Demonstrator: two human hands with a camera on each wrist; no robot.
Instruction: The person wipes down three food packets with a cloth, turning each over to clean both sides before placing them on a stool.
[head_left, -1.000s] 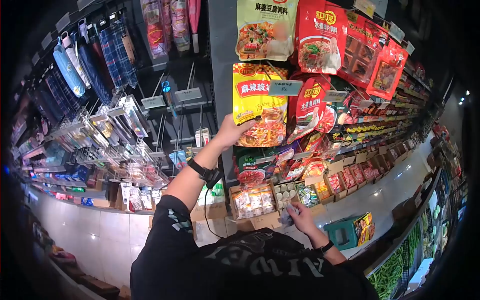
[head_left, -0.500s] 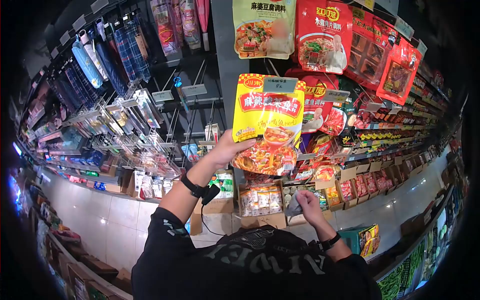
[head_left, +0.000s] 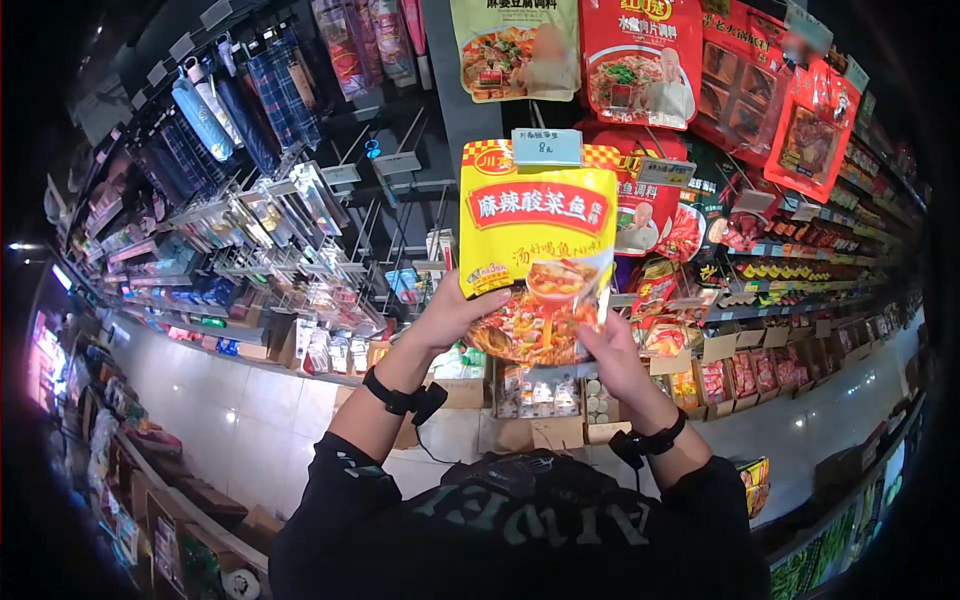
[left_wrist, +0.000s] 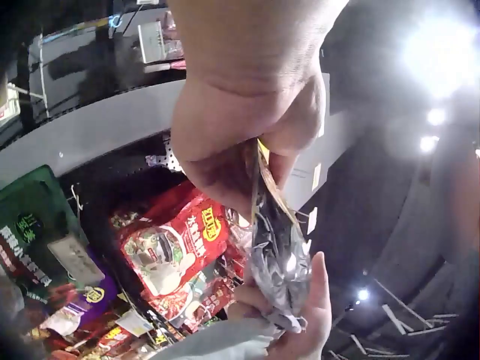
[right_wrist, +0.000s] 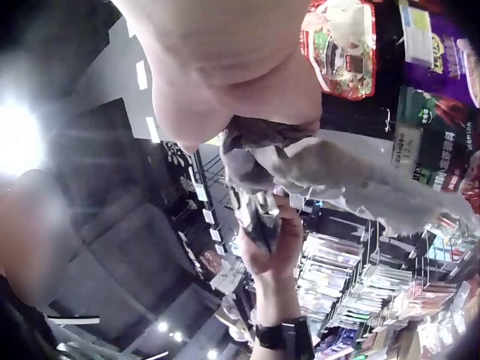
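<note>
A yellow seasoning pouch with a red banner and a fish-dish picture faces up in the head view, below a price tag that overlaps its top edge. My left hand grips the pouch's left side, thumb across the front. At the lower right corner, my right hand pinches the pouch with its thumb on the front. A grey cloth hangs from the right hand in the right wrist view; the head view hides it behind the pouch. The pouch's silvery back shows in the left wrist view.
Green and red seasoning pouches hang on hooks above. More red pouches hang behind the held one. Folded umbrellas and metal hooks with small packs are at left. Open cartons line the floor below.
The left hand has brought the yellow pouch away from the rack, closer to me. The right hand has risen from below with the grey cloth and taken the pouch's lower right corner.
</note>
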